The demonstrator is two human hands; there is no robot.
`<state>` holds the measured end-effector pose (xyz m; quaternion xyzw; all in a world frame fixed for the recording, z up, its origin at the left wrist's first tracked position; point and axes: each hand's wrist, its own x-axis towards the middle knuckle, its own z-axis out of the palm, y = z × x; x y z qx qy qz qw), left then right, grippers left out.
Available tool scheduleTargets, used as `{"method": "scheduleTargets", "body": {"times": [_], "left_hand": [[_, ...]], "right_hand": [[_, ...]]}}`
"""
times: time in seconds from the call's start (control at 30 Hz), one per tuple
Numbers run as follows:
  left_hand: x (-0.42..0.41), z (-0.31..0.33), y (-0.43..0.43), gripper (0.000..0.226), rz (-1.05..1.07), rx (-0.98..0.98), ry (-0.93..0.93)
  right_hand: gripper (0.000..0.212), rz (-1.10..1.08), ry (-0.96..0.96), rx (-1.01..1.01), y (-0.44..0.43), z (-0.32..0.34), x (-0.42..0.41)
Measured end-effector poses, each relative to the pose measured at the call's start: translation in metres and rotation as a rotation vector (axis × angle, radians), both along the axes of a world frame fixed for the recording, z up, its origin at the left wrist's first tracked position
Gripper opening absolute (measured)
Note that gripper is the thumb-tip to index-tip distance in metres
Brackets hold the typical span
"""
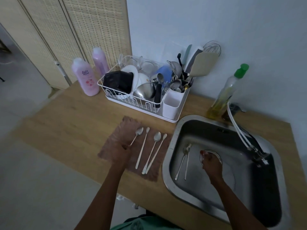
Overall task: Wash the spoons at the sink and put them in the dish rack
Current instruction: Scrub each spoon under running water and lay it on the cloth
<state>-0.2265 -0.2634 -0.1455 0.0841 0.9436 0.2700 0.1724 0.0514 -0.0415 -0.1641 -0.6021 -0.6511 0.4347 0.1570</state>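
Left hand (122,152) is down on the brown cloth (114,141), fingers pinching the handle end of the leftmost spoon (137,135), so I read it as grasping that one. Right hand (211,163) is low inside the sink (167,165), over the drain (216,154), fingers curled; something small and pale seems to sit at the fingertips but blur hides it, so I cannot tell whether it holds anything.

Spoon count as I see it: four on the cloth, lying roughly parallel on the worktop (66,123), bowls pointing away from me. Besides the grasped one there are a long pale spoon (142,146), a metal spoon (153,146) and another long pale one (157,151), the last two touching near their handle ends. Two more spoons (183,160) lie side by side on the sink floor, left of the right hand.

Dish rack (132,100) sits behind the cloth, already crowded with bowls and utensils; I cannot say whether any task spoon is in its white cutlery cup (172,105). Faucet (245,141) shows no running water that I can make out. Soap bottle (227,92) stands behind the sink.

My judgement: early stage. Spoons are being moved into the sink, with washing and racking all left to do.
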Motion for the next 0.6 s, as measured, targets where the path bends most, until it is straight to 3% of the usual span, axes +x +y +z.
{"method": "scheduleTargets", "body": {"times": [0.2, 0.37, 0.47, 0.6], "left_hand": [[-0.016, 0.018, 0.022, 0.047, -0.126, -0.098, 0.043], [0.01, 0.057, 0.068, 0.023, -0.369, 0.079, 0.36], [0.062, 0.069, 0.114, 0.026, -0.675, 0.198, 0.223], [0.125, 0.024, 0.166, 0.027, -0.977, -0.068, 0.092]], "right_hand": [[0.012, -0.052, 0.114, -0.239, 0.008, 0.011, -0.003], [0.038, -0.333, 0.258, -0.476, 0.011, 0.014, -0.001], [0.037, -0.478, 0.393, -0.663, 0.014, 0.005, 0.009], [0.036, -0.626, 0.54, -0.712, 0.015, -0.007, 0.027]]}}
